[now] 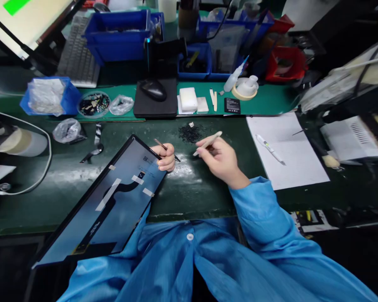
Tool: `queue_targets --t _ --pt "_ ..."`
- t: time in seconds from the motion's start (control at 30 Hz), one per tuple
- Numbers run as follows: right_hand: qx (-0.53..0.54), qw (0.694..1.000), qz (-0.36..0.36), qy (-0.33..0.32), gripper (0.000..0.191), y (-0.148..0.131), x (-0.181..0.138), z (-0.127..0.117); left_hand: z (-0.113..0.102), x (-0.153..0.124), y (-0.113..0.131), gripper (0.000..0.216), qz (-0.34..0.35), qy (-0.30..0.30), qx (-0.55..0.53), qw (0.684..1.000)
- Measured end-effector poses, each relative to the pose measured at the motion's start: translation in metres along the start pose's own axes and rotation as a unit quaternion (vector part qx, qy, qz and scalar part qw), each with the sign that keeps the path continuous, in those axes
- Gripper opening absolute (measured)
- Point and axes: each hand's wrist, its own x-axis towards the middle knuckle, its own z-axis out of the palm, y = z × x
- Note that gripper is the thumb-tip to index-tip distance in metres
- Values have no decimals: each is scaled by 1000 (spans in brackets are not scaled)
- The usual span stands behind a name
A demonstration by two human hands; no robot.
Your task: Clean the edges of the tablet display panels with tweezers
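My left hand [166,158] is closed at the upper right edge of a display panel [126,167], which is tilted with its back towards me. Strips of pale tape and a black flex cable [113,197] show on that back. A thin dark pointed tool, apparently tweezers [173,154], pokes out between the same fingers. My right hand [222,157] pinches a pale flat stick [210,141], its lower tip pointing down and left, apart from the panel. Black scraps [191,132] lie in a small pile on the bench just beyond my hands.
A paper sheet [286,147] with a pen [270,149] lies at the right. Along the back are a mouse [153,89], white pads [188,100], a dropper bottle [234,77], blue bins [118,35] and a red bin [285,65]. A loose flex cable [96,144] lies left.
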Motion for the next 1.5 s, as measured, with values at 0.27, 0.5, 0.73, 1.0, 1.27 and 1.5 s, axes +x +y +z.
queue_targets --t 0.27,0.5,0.73,1.0,1.27,1.5 --pt "-30 993 -22 -114 16 3 -8 15 13 0 5 44 -30 79 -12 996" --pt "-22 995 -19 -101 17 4 -12 25 2 1 3 37 -7 -32 -32 999" --pt "-12 995 -33 -96 14 4 -11 26 -4 3 4 38 -23 -2 -26 999" --pt "-66 991 -41 -106 20 1 -8 29 13 -5 1 32 47 -19 -38 998" --pt "-113 983 -36 -142 22 1 -5 33 13 4 9 42 -58 108 -75 990" --pt "-22 995 31 -89 23 4 -7 25 35 -3 15 48 -34 158 -99 982"
